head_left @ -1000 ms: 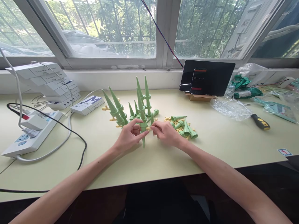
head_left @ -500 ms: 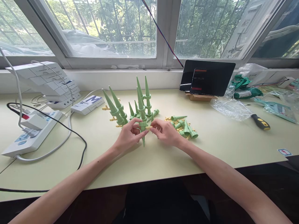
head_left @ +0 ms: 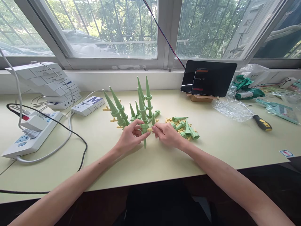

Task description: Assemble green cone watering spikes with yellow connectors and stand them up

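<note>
My left hand [head_left: 130, 137] is closed round a green plastic spike [head_left: 144, 135] held point-down over the pale green table [head_left: 223, 144]. My right hand [head_left: 168, 135] pinches a small yellow peg [head_left: 150, 129] at the spike's collar. Behind my hands stand several finished green spikes [head_left: 141, 100], points up, some with yellow pegs on their sides. Just right of my right hand lies a pile of loose green spikes [head_left: 185, 127] and yellow pegs.
A power strip [head_left: 28, 136] with plugs and cables lies at the left, white boxes [head_left: 50, 81] stacked behind it. A dark tablet with a phone [head_left: 208, 80] leans at the window sill. A screwdriver [head_left: 262, 123] and plastic bags [head_left: 235, 110] lie at the right.
My right hand's fingers have shifted slightly at the spike's collar with the yellow peg. The left hand and spike have stayed in place.
</note>
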### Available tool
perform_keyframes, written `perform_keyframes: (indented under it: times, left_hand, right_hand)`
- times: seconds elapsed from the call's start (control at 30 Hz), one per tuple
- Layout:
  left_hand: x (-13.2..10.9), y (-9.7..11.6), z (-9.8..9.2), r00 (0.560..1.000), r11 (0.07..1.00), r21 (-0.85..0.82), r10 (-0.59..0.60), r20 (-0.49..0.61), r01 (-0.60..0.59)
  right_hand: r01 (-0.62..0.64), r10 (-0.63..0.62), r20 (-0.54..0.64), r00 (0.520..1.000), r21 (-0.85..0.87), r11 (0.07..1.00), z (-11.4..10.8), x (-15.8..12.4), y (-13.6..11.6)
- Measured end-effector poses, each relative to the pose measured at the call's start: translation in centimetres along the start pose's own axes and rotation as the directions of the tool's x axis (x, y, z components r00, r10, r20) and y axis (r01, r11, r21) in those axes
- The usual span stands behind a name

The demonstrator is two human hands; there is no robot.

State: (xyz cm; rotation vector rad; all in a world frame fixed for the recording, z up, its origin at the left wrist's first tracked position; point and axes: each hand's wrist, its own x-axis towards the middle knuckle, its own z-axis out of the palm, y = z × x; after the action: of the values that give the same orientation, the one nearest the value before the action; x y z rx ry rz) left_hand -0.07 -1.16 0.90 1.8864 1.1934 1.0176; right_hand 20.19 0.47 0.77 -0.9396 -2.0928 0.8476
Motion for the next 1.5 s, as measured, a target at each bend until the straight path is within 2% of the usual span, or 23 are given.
perform_keyframes:
  times: [0.27, 0.6, 0.97, 1.27, 1.5]
  left_hand:
    - [0.09, -0.01, -0.02, 1.0, 1.0, 0.001, 0.014, -0.017, -0.014]
    - [0.06, -0.19, -0.01, 1.0, 1.0, 0.024, 0.012, -0.022, -0.011]
    - [0.08, -0.02, -0.02, 1.0, 1.0, 0.01, 0.017, -0.014, -0.017]
    - [0.15, -0.48, 0.01, 1.0, 1.0, -0.025, 0.015, -0.011, -0.015]
    - [0.07, -0.49, 0.05, 1.0, 1.0, 0.013, 0.013, -0.009, -0.013]
  right_hand:
    - [0.047, -0.046, -0.06, 0.997, 0.017, 0.999, 0.05, -0.07, 0.34]
    - [0.078, -0.078, -0.055, 0.995, -0.015, 0.997, 0.25, 0.03, 0.53]
    - [0.016, -0.017, -0.039, 0.999, -0.015, 1.0, 0.18, 0.03, 0.31]
    - [0.093, -0.093, -0.034, 0.995, -0.003, 0.996, 0.09, 0.04, 0.71]
    - [0.073, -0.074, -0.019, 0.997, -0.048, 0.996, 0.09, 0.04, 0.43]
